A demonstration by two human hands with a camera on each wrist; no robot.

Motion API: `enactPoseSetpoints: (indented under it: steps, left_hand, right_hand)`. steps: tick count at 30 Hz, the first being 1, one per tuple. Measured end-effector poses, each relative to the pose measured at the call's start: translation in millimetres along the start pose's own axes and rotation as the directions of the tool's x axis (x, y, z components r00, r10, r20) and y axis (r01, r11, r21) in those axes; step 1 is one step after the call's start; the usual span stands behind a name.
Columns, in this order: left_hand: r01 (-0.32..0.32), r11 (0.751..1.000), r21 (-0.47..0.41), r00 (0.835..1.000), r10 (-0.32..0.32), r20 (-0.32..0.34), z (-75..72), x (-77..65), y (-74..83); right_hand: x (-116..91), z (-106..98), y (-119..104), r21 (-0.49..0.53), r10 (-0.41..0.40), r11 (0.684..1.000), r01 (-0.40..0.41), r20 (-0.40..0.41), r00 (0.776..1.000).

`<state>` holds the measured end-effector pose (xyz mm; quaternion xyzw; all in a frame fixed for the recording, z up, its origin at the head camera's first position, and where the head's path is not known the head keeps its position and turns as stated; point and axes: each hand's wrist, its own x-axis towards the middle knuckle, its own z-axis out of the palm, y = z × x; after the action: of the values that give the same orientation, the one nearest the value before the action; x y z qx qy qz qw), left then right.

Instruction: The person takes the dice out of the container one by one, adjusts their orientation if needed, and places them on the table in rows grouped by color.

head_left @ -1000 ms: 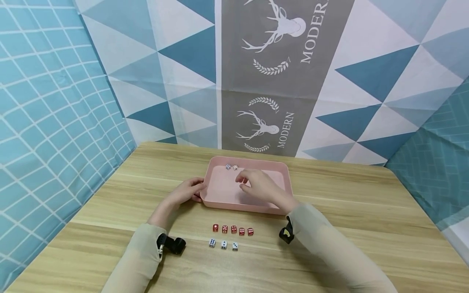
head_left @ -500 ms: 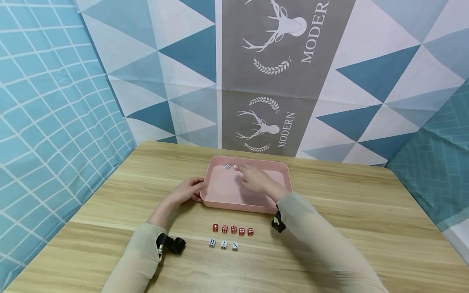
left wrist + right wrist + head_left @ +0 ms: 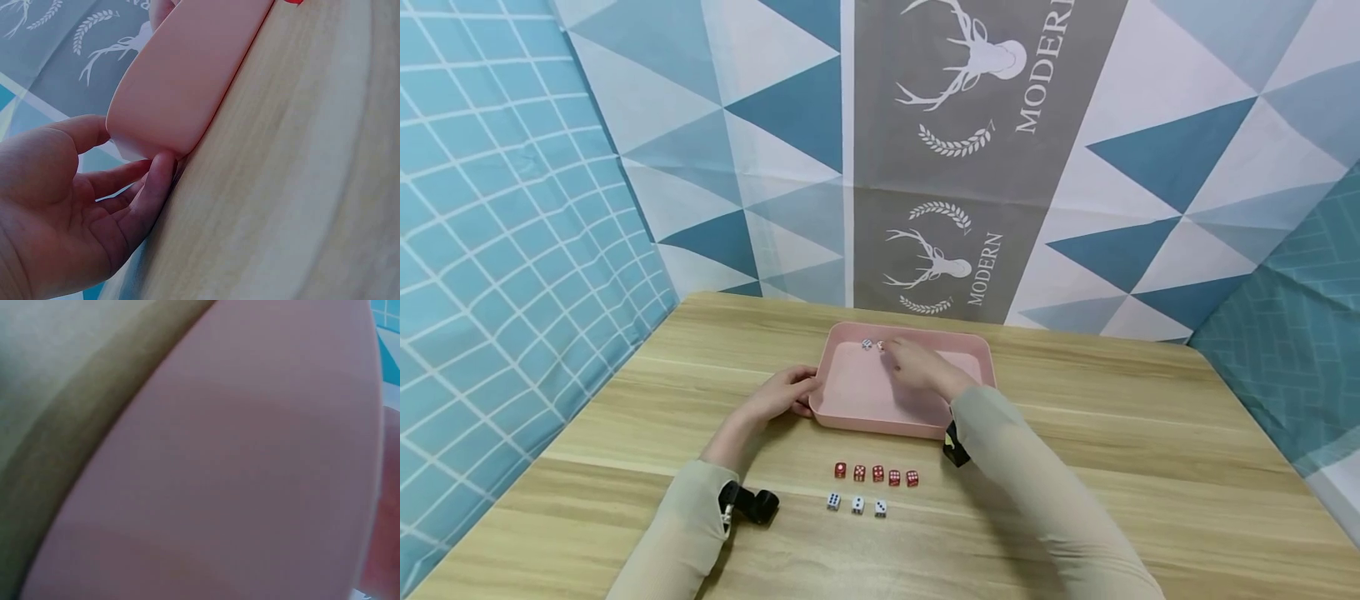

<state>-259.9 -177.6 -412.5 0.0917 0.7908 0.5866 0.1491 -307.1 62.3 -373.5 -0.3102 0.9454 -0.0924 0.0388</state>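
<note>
My left hand [image 3: 786, 392] grips the left side of a shallow pink tray [image 3: 887, 426]. In the left wrist view its thumb touches the rim and its other fingers meet the bottom of the tray's corner. My right hand [image 3: 919, 364] reaches down inside the tray, its fingertips at a small white die [image 3: 881, 345] with reddish marks near the back wall. Those fingertips cover part of that die, so whether they pinch it is hidden. Just left of it lies a white die with blue pips [image 3: 867, 344]. The right wrist view shows only tray wall and blurred table.
In front of the tray, several red dice [image 3: 877, 473] form a row on the wooden table [image 3: 1075, 467]. Closer to me are three white dice [image 3: 857, 505] in a second row. Patterned cloth [image 3: 925, 167] hangs behind the table.
My right hand has moved left and down to the reddish-marked die in the tray. The left hand keeps its place on the tray, and the dice rows have not changed.
</note>
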Motion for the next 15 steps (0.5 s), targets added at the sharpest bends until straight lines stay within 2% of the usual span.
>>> enactPoseSetpoints:
  steps: [9,15]
  left_hand:
    - [0.01,1.0,-0.018,1.0,-0.01,-0.001,0.5,0.6,-1.3]
    - [0.016,1.0,-0.017,1.0,-0.016,0.0,-0.5,0.6,-0.9]
  right_hand:
    - [10,2,-1,-0.076,0.039,0.997,-0.034,0.056,0.998]
    - [14,3,-4,-0.053,0.026,0.998,-0.021,0.094,0.995]
